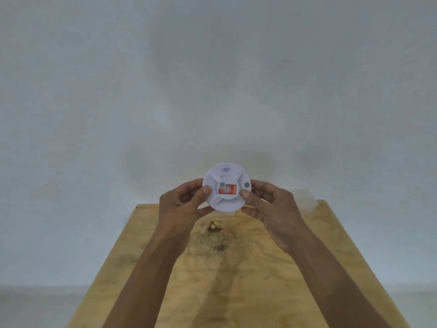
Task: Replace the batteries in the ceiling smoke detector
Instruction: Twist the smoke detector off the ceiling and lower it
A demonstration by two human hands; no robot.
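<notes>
Detector (226,187) is being held up in front of a pale wall, above the far end of a wooden board (236,280), its face with the red label turned toward the camera. Both hands are gripping it by the rim: the left hand (182,204) is pressing a thumb on the left edge, and the right hand (272,204) is doing so on the right. For this step, 2 hands should be twisting in opposite directions, evenly, thumbs staying off the label. A pale, blurred object (305,200) is lying on the board's far right corner.
</notes>
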